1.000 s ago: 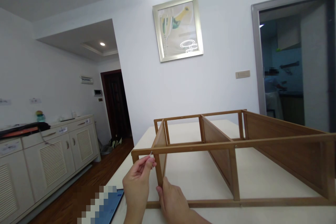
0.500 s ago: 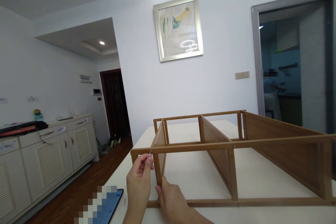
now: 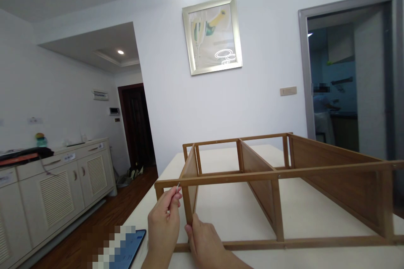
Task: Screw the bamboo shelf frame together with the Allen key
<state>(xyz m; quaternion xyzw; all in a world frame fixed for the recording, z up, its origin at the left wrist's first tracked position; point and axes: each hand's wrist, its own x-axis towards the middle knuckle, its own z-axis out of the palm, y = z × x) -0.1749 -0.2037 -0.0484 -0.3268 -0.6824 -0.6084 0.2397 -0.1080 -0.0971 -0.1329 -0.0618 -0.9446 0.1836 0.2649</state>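
Observation:
A brown wooden shelf rack (image 3: 217, 178) lies on its side on a white table, its panels standing between long rails. My left hand (image 3: 164, 218) pinches a thin, bent metal hex key (image 3: 178, 186) between thumb and fingers. The key's tip meets the upper rail near its left end, at the joint with a short crosspiece; the fastener there is too small to make out. Lower down, my right hand (image 3: 206, 239) is closed around that crosspiece (image 3: 187, 206) near the bottom rail, fingers partly hidden behind the wood.
The white table (image 3: 303, 256) bears the rack and, at its left edge, a phone or tablet (image 3: 134, 246). A white cabinet (image 3: 63, 193) stands along the left wall. Through the doorway at right, a person (image 3: 323, 111) stands in a kitchen.
My left hand has rotated slightly, and the hex key now leans at a different angle against the rail. My right hand keeps its hold. The whole view has shifted a little.

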